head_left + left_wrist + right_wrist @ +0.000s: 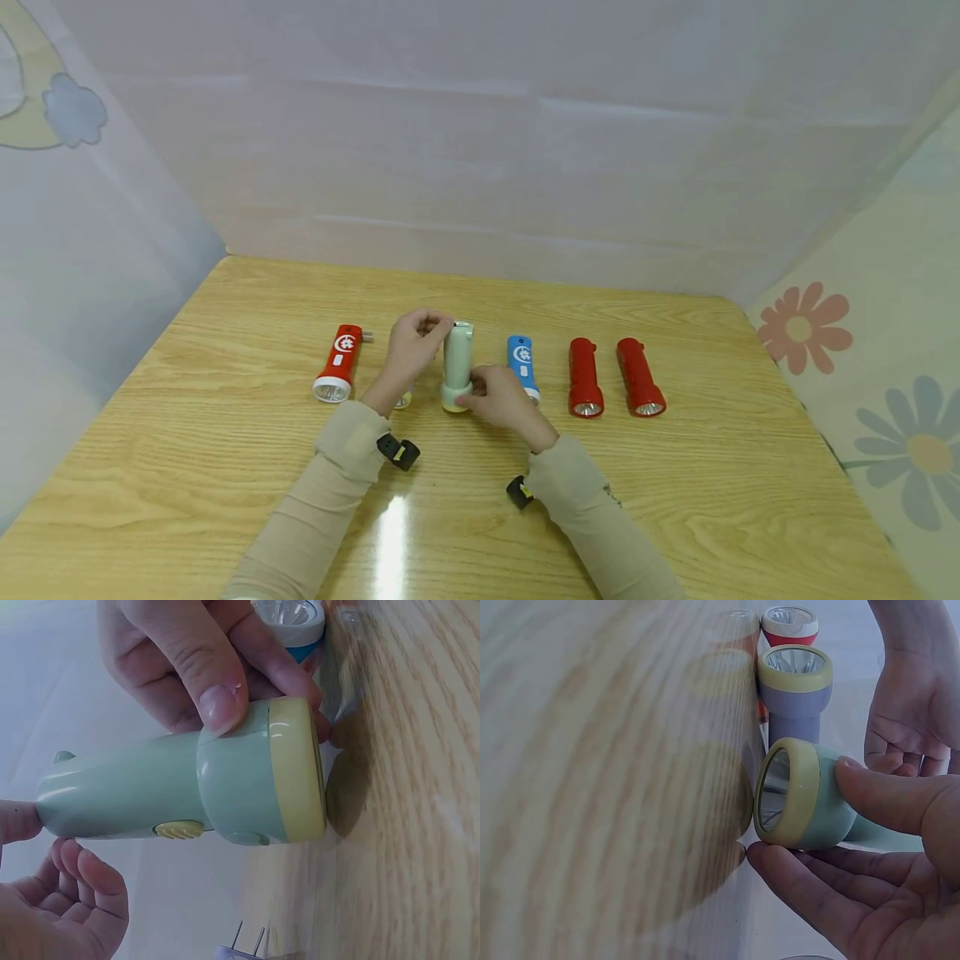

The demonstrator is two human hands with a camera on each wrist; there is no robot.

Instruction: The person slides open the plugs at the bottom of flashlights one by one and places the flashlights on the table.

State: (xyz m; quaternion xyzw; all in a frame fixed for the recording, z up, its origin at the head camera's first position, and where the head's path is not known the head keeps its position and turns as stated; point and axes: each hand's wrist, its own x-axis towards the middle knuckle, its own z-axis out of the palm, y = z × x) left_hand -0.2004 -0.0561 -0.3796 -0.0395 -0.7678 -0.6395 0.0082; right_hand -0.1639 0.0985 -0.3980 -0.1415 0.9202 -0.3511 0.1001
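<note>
A pale green flashlight (457,358) with a yellow rim is in both hands over the table, its lens end toward the person and close to the tabletop. My left hand (416,342) pinches its tail end between thumb and fingertips. Around the head end, my right hand (501,396) grips with the thumb on one side and fingers on the other. A yellow slide switch (180,829) shows on the barrel in the left wrist view. Just beside it lies a purple flashlight (795,705) with a yellow rim, mostly hidden by my left hand in the head view.
To the left lies a red flashlight (341,362) with a white rim and plug prongs (367,337) sticking out. A blue flashlight (522,367) lies right of my right hand, then two red flashlights (583,379) farther right. All rest on the wooden table (300,500); a cloth backdrop (480,167) stands behind.
</note>
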